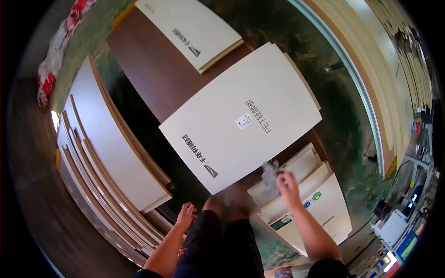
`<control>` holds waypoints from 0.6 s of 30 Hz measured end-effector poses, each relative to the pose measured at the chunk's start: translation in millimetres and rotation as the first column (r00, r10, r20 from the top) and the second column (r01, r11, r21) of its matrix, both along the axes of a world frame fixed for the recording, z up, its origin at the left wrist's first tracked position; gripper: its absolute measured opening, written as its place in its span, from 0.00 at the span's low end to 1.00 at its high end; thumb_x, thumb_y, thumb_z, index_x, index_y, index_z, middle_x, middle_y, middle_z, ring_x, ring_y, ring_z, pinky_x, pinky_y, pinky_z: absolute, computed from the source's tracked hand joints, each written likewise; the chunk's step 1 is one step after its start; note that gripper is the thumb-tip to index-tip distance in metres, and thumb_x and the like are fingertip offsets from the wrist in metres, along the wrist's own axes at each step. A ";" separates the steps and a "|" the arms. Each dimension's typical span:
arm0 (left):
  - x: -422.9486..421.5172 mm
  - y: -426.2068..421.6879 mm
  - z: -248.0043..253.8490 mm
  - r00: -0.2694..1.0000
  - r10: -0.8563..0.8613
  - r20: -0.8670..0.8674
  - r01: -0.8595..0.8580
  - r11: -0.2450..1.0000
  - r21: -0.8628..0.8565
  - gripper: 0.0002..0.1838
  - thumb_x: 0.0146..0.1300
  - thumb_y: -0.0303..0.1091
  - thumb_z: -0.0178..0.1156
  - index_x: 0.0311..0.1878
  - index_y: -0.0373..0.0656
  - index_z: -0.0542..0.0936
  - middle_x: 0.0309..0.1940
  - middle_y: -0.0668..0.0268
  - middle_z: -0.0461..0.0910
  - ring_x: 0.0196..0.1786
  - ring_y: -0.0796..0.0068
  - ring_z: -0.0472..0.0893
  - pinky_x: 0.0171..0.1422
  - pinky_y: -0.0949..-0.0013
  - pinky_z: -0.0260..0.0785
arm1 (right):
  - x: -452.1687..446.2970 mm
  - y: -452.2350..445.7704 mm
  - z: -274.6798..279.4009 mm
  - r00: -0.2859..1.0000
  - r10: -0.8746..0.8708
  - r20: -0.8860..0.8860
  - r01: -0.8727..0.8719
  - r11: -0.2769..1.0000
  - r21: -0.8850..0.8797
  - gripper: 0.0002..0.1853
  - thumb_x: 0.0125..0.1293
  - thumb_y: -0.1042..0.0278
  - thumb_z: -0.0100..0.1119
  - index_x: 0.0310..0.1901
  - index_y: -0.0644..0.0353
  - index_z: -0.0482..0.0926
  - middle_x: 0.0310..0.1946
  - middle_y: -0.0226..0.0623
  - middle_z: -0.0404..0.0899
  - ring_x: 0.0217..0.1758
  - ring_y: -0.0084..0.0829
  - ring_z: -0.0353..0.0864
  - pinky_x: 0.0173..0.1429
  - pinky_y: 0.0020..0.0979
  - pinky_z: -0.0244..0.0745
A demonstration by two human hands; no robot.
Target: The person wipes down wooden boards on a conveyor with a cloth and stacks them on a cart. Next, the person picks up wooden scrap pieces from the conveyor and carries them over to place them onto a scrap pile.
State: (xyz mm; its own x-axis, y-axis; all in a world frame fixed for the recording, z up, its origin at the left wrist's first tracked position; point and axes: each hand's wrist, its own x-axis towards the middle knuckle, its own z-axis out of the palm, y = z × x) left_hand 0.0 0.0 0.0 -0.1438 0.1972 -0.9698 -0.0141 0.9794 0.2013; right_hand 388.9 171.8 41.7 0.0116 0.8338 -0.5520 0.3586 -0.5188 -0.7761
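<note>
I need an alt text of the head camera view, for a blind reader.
A person's right hand holds a blurred grey crumpled item beside a large white printed board on a brown surface; the left hand is near stacked boards.

A brown table stands over a glossy, green-mottled floor; crumpled red-and-white plastic lies far left. Near right, a lit screen glows close to a white box.

The large white board reads "PET轻颜板", with "千年舟" lettering partly legible.
</note>
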 end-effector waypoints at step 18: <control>-4.7 32.4 94.1 0.618 -0.752 0.230 0.755 0.649 0.091 0.27 0.64 0.60 0.49 0.50 0.45 0.74 0.43 0.57 0.76 0.40 0.69 0.77 0.43 0.61 0.69 | 30.1 -405.9 239.9 0.817 -0.225 0.531 0.325 0.940 -0.102 0.14 0.62 0.59 0.54 0.34 0.66 0.75 0.34 0.53 0.75 0.41 0.53 0.75 0.46 0.45 0.70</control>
